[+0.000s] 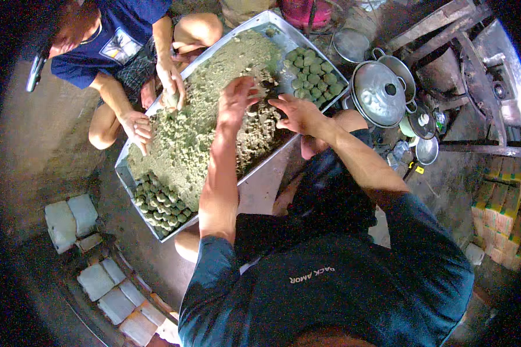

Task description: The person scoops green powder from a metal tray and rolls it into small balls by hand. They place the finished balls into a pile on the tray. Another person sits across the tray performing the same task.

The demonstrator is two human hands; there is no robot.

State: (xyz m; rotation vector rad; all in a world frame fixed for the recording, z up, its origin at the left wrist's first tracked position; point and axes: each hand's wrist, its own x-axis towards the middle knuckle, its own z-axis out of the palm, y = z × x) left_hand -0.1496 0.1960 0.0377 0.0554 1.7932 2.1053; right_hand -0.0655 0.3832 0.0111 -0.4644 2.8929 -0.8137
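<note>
A large metal tray point(291, 40) lies before me, spread with a greenish, crumbly mixture point(178, 134). My left hand point(239, 96) is over the middle of the mixture with its fingers bent; whether anything is in them is unclear. To its right, my right hand point(298, 114) reaches over the tray's near edge, fingers apart and holding nothing visible. Rows of rounded green balls point(310, 74) sit in the tray's right corner. Another group of balls point(160, 206) is heaped in the left corner. Between my hands the mixture looks darker and broken up.
Across the tray sits a co-worker, one hand point(171, 89) around a lump and the other hand point(136, 130) at the mixture. A lidded metal pot point(378, 93) and other cookware stand close to the tray's right end. Wrapped blocks point(96, 282) lie at lower left; stacked boxes point(499, 212) stand right.
</note>
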